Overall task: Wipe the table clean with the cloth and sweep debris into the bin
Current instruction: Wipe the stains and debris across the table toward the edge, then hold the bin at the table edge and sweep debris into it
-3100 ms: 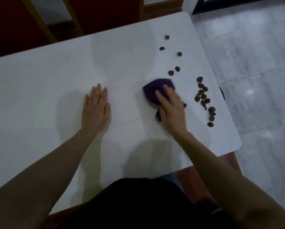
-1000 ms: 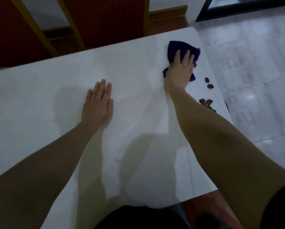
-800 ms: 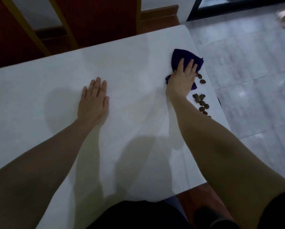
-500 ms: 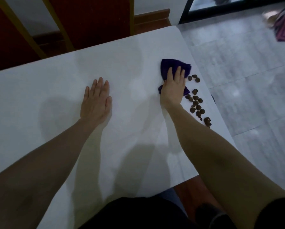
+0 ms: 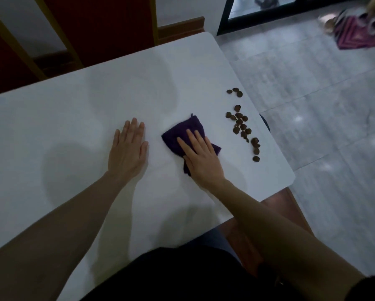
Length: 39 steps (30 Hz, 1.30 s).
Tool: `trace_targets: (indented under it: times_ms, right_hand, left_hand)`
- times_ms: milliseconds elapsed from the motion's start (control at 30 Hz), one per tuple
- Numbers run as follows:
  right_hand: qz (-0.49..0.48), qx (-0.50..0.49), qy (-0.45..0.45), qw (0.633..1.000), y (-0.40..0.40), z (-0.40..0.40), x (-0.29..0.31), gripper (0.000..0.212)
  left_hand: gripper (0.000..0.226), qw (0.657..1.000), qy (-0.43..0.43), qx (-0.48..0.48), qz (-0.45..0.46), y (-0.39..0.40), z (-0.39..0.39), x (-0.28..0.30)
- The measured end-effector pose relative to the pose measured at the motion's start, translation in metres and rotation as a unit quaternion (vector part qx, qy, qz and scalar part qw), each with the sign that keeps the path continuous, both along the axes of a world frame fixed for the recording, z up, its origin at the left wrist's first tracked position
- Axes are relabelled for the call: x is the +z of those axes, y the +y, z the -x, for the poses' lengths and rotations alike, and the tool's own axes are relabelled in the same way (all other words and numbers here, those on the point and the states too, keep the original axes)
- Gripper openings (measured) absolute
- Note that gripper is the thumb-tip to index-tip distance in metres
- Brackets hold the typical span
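While pressed flat under the right hand (image 5: 200, 158), fingers straight, crumpled purple cloth (image 5: 183, 135) mid-table, soft and folded. Left hand (image 5: 128, 154) just beside it, palm down, fingers together, holding nothing. Smooth white table (image 5: 62, 127), rounded corners. Small brown rounded debris (image 5: 241, 124) strung in a loose line along right edge, apart from cloth. Bare surface toward far and left edges.

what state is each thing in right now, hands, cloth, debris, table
left hand: flat on the table, fingers straight, holding nothing
right hand: pressing flat on the cloth
cloth: crumpled, pinned under the right hand, apart from the debris
debris: brown bits strung along the table's right edge, not swept off
table: white top, debris on its right side only
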State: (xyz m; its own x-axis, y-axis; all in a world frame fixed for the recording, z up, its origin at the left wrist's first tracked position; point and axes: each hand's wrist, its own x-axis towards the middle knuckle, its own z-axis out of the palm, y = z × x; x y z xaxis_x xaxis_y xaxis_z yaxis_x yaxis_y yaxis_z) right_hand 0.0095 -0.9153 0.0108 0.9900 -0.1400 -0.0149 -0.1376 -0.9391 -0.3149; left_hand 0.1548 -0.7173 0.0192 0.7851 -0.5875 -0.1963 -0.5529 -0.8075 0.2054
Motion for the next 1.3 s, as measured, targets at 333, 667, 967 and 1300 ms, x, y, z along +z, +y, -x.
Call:
trace_targets:
  times_ms: [333,667,967,1300]
  right_hand:
    - [0.012,-0.027,0.046,0.998,-0.043,0.041,0.001,0.053]
    - [-0.090,-0.006,-0.035,0.995,-0.165,0.034,0.027,0.058]
    - [-0.046,-0.079,-0.004,0.996,-0.390,0.059,0.008,0.062]
    - [-0.044,-0.153,0.098,0.982,-0.523,0.069,-0.107,0.065]
  left_hand:
    - [0.070,1.000,0.024,0.002,-0.005,-0.021,0.047,-0.004]
    - [0.065,0.995,-0.044,0.066,0.052,-0.111,0.060,0.015]
    - [0.068,0.994,-0.014,0.035,0.104,-0.323,0.094,0.015]
    - [0.061,0.995,0.056,0.020,0.079,-0.493,0.095,-0.084]
